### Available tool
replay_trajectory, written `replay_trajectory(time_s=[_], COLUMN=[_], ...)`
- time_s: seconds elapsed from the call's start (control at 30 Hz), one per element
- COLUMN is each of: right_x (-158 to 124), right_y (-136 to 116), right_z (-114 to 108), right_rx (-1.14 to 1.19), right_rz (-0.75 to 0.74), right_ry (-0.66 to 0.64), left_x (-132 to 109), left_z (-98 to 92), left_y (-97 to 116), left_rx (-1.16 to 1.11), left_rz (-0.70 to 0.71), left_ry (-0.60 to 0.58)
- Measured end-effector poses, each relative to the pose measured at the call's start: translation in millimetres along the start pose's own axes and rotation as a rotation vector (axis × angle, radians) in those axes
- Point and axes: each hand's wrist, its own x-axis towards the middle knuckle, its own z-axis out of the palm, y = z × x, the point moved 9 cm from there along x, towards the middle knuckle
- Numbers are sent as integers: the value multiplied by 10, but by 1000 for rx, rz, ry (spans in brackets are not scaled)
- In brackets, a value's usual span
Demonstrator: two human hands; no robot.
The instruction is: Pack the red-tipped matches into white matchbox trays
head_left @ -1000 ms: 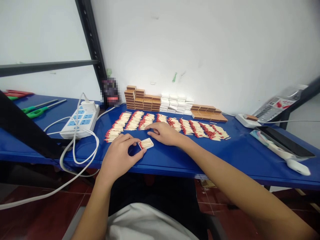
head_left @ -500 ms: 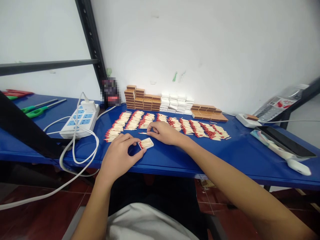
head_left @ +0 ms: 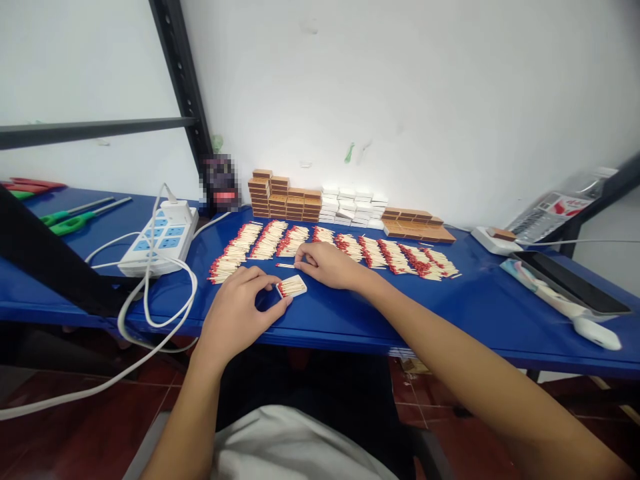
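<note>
Between thumb and fingers, my left hand [head_left: 245,303] grips a small white matchbox tray [head_left: 299,291] that holds a layer of red-tipped matches. Just behind it, the fingertips of my right hand [head_left: 323,263] are closed on the end of a single match [head_left: 285,266], whose red head points left. Past both hands, rows of loose matches [head_left: 271,240] lie side by side across the blue table, red heads mostly to the left. My right hand covers part of the table in front of the middle rows.
Stacked brown matchboxes [head_left: 305,205] and white trays [head_left: 350,208] line the wall, with more brown boxes [head_left: 420,229] rightward. A power strip [head_left: 159,247] with looping cables and green-handled screwdrivers [head_left: 75,225] are left. A plastic bottle [head_left: 563,207] and a phone [head_left: 575,283] are right.
Hardly anything differs. Both hands keep their places, the left on the tray and the right on the match; the whole view has shifted very slightly.
</note>
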Motion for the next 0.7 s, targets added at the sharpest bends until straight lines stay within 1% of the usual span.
replay_trajectory(time_s=[0.13, 0.27, 0.33, 0.4, 0.47, 0.57, 0.63, 0.7], right_x=[13, 60, 65, 34, -38, -180, -256, -294], right_y=[-84, -85, -69, -59, -77, -194, -283, -332], right_z=[24, 78, 71, 7, -105, -242, -259, -221], right_rx=[25, 30, 31, 23, 4, -10, -14, -27], right_rz=[-46, -14, -1, 2, -8, -74, -115, -121], right_ry=[21, 15, 1, -5, -2, -32, -78, -123], left_x=[3, 2, 2, 3, 5, 8, 8, 6], left_z=[3, 6, 2, -6, -16, -20, -14, -5], left_y=[1, 1, 8, 15, 23, 34, 36, 34], left_rx=[2, 2, -1, -4, -6, -4, -2, 1], left_rz=[0, -4, -1, 1, 2, 0, -2, -2], left_ry=[-5, -11, -8, -2, 6, 8, 0, -7])
